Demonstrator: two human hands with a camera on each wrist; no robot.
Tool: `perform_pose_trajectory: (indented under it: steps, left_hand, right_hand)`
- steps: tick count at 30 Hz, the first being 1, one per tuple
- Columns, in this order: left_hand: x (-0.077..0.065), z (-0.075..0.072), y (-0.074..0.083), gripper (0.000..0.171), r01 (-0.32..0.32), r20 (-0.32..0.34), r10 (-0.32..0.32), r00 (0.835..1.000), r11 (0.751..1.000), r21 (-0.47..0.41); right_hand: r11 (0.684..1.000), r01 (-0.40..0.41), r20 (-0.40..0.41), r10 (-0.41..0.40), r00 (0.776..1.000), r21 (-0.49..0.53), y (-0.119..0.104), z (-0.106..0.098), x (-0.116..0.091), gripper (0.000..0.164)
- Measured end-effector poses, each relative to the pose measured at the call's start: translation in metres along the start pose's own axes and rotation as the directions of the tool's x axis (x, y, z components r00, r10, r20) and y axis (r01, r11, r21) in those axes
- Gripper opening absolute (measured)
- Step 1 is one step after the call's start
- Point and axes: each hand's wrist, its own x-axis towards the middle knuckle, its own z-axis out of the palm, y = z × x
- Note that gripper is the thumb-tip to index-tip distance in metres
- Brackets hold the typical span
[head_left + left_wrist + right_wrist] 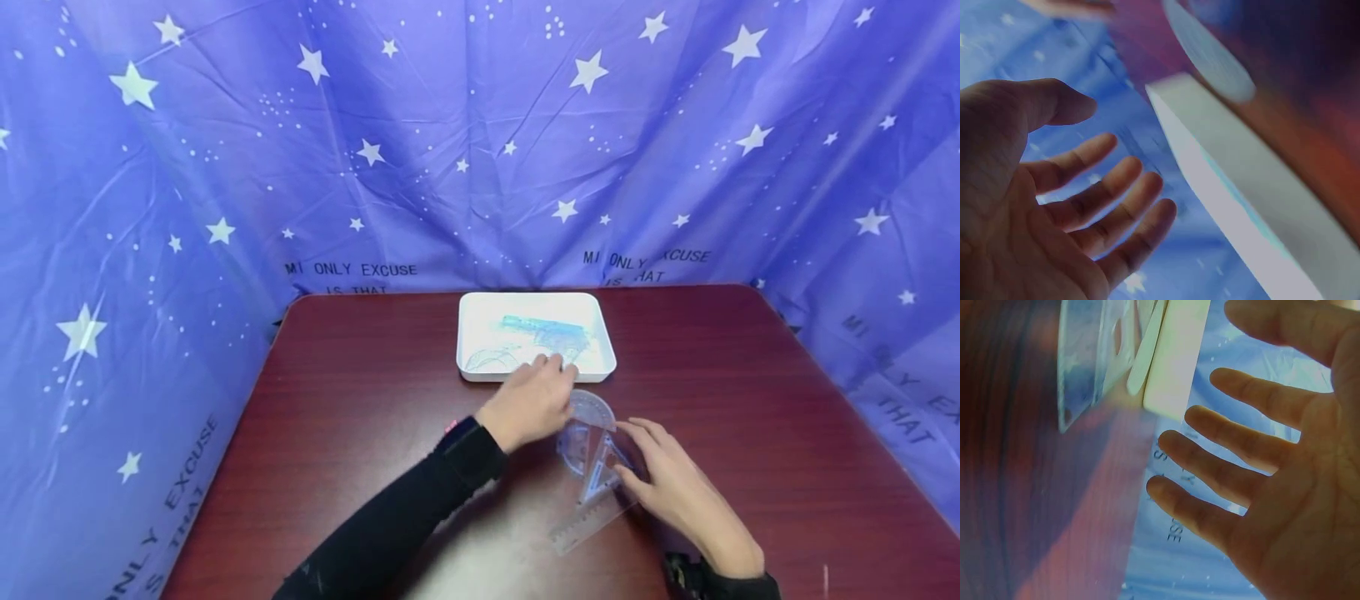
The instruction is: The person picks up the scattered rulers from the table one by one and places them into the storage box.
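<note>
My left hand (531, 402) is over the front edge of a white tray (471, 376); in the left wrist view its fingers (1129, 219) are spread and hold nothing. A clear protractor (595, 408) lies just to its right, in front of the tray. Overlapping it on the table are a clear set square (600, 482) and a clear ruler (588, 527) pointing toward me. My right hand (678, 487) lies along the right side of these pieces, its fingertips right at their edges. In the right wrist view its fingers (1229, 456) are extended and apart, with nothing gripped.
Inside the tray are a bluish clear straight piece (547, 325) and another clear curved piece (491, 358). The tray stands near the far edge of the dark red table (360, 375). A blue curtain with stars (420, 167) hangs behind and at both sides.
</note>
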Motion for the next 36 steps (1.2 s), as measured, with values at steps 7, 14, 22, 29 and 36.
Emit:
perform_pose_trajectory:
  steps: [7, 14, 22, 29, 36]
  left_hand:
    - [-0.037, 0.016, 0.056, 0.044, 0.001, -0.096, 0.005, 0.995, 0.998, 0.066]
    - [-0.067, 0.042, 0.095, 0.05, 0.073, -0.09, -0.063, 0.994, 0.991, 0.115]
    - [-0.085, 0.059, 0.112, 0.053, 0.154, -0.112, -0.134, 0.985, 0.97, 0.191]
    - [-0.089, 0.062, 0.114, 0.04, 0.138, -0.074, -0.127, 0.989, 0.978, 0.156]
    - [-0.09, 0.06, 0.114, 0.04, 0.124, -0.03, -0.12, 0.992, 0.982, 0.145]
  right_hand:
    - [0.999, 0.028, -0.094, -0.031, 0.995, -0.037, 0.014, 0.0, -0.012, 0.06]
    - [0.996, 0.046, -0.152, -0.057, 0.987, -0.077, 0.022, 0.005, -0.015, 0.063]
    - [0.998, 0.02, -0.133, -0.027, 0.991, -0.058, 0.022, 0.002, -0.016, 0.059]
    - [0.999, 0.001, -0.114, -0.005, 0.993, -0.038, 0.024, 0.001, -0.016, 0.059]
    - [0.999, -0.005, -0.112, 0.001, 0.994, -0.034, 0.025, -0.001, -0.017, 0.059]
